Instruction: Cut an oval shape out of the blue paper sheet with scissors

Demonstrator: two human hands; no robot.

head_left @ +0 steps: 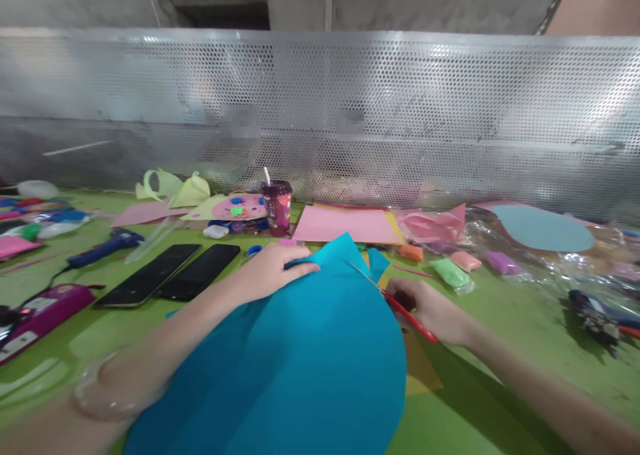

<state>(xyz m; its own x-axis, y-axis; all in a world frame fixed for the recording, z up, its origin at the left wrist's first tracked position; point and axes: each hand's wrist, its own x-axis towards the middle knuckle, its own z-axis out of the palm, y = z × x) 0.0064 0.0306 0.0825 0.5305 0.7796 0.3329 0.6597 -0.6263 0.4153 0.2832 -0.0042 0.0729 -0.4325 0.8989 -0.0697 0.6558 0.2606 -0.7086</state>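
A large turquoise paper sheet (300,362) with a rounded right edge lies across my lap side of the green table (500,322). My left hand (273,268) grips its upper edge, fingers curled over the paper. My right hand (430,308) is closed on red-handled scissors (400,308), whose blades reach into the sheet's top right edge. A small cut flap of the same paper (377,262) sticks up beside the blades. A clear bangle (115,385) sits on my left wrist.
Two dark phones (175,274) lie left of my left hand. A maroon cup with a straw (277,205) and pink paper (345,225) stand behind. Clay blocks (450,272) and plastic wrapping lie to the right, a blue glue gun (100,247) to the left. A perforated metal screen (320,108) closes the back.
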